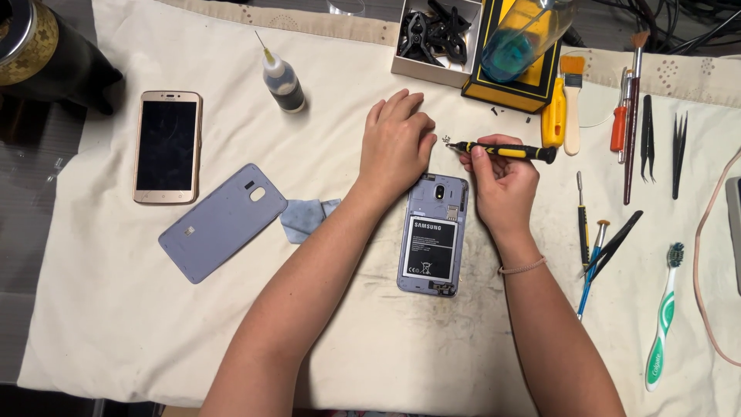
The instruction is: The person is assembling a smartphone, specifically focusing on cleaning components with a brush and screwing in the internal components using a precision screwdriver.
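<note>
From the head camera, the counter is covered by a cream cloth [116,309]. The right hand [503,181] is closed around a small black and yellow screwdriver [505,150], held nearly level with its tip pointing left, just above the top edge of an opened lilac phone [433,234]. That phone lies face down in the middle of the cloth with its back removed and its battery [431,249] showing. The left hand [397,143] rests palm down on the cloth, fingers loosely curled and holding nothing, touching the phone's upper left corner. A tiny screw [447,140] lies between the two hands, at the screwdriver tip.

The lilac back cover [220,222] lies well to the left, beside a folded wipe [305,218]. Further left is a gold phone [167,146], screen up, and a small needle-tip bottle [281,79] stands above. To the right lie brushes [572,104], tweezers [647,139] and a green toothbrush [662,316].
</note>
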